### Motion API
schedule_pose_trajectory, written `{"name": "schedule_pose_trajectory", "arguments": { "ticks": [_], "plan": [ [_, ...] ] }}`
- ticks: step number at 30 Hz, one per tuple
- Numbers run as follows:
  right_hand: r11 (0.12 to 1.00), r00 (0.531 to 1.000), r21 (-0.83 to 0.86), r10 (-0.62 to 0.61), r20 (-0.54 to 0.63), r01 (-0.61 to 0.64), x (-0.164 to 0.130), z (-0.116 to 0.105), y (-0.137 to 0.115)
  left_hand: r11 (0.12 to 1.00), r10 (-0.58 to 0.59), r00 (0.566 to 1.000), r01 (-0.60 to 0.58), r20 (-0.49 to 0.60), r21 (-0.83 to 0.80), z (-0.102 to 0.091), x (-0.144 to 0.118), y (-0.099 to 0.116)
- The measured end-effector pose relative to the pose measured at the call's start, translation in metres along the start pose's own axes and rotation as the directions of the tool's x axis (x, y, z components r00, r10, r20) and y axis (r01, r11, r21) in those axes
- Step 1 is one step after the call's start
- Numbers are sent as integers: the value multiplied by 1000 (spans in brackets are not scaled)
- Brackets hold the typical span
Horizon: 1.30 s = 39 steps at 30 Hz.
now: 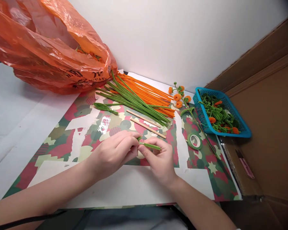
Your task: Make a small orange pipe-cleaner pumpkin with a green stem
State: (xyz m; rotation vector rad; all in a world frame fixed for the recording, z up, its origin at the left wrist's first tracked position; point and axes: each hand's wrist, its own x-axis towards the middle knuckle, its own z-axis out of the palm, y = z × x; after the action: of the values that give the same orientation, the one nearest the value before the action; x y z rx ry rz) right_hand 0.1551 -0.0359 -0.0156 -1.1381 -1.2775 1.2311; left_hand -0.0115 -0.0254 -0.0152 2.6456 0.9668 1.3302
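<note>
My left hand (115,151) and my right hand (159,159) meet over the front middle of the table. Between them is a short green pipe cleaner piece (152,146), pinched in the fingers of both; its right end sticks out past my right thumb. My left fingers hide most of its other end. Just beyond lie two thin wooden sticks (147,127). Behind those rest a bundle of green pipe cleaners (136,102) and a bundle of orange pipe cleaners (146,88). A looped green pipe cleaner leaf (102,107) lies to their left.
An orange plastic bag (50,57) fills the back left. At right are a green tape roll (195,141), a stem with orange pipe cleaner flowers (179,97) and a blue basket (246,131) of green and orange pieces. Cardboard (273,127) walls the right side, with a pink-handled tool (246,166).
</note>
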Motion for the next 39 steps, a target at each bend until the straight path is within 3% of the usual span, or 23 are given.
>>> {"name": "schedule_pose_trajectory", "arguments": {
  "ticks": [3, 6, 9, 11, 13, 16, 18, 19, 21, 25, 27, 28, 32, 34, 36, 39],
  "plan": [
    [972, 979, -118, -204, 2, 203, 2, -4, 4, 997, -51, 998, 52, 23, -50, 0, -1, 0],
    [907, 929, -200, -367, 53, 370, 5, -7, 6, 991, -87, 995, 91, 46, -97, 0, 0, 1],
    [856, 892, -253, -438, 109, 451, 8, -10, 4, 971, -162, 984, 173, 75, -166, -2, 3, 3],
    [834, 878, -275, -457, 140, 478, 9, -12, 3, 927, -270, 954, 294, 130, -234, -5, 6, 5],
    [819, 868, -289, -467, 169, 496, 10, -13, 2, 825, -398, 880, 466, 257, -318, -9, 10, 5],
    [826, 872, -286, -438, 218, 486, 11, -15, 1, 557, -507, 699, 712, 504, -428, -13, 16, 4],
    [861, 895, -264, -381, 230, 434, 11, -16, 0, 376, -526, 605, 796, 598, -474, -15, 19, 3],
    [882, 910, -250, -349, 224, 399, 11, -16, 0, 313, -536, 584, 808, 610, -499, -15, 20, 3],
    [919, 939, -224, -284, 194, 325, 11, -15, 0, 266, -568, 586, 795, 577, -545, -15, 21, 4],
    [957, 971, -191, -191, 144, 216, 11, -14, 1, 377, -586, 669, 725, 457, -577, -16, 17, 4],
    [965, 974, -171, -176, 141, 199, 11, -15, 2, 402, -566, 683, 718, 462, -569, -16, 15, 3],
    [966, 973, -162, -180, 143, 202, 11, -15, 2, 373, -560, 667, 732, 492, -569, -16, 15, 2],
    [948, 957, -172, -243, 158, 269, 10, -18, 2, 128, -482, 531, 829, 697, -544, -16, 14, -4],
    [931, 946, -195, -278, 168, 308, 11, -19, 0, 90, -439, 517, 839, 735, -537, -15, 14, -7],
    [916, 938, -218, -307, 163, 338, 11, -19, -1, 131, -447, 567, 806, 692, -577, -13, 14, -6],
    [908, 937, -238, -321, 138, 346, 10, -17, 0, 321, -492, 703, 695, 514, -643, -11, 14, -2]
  ]
}}
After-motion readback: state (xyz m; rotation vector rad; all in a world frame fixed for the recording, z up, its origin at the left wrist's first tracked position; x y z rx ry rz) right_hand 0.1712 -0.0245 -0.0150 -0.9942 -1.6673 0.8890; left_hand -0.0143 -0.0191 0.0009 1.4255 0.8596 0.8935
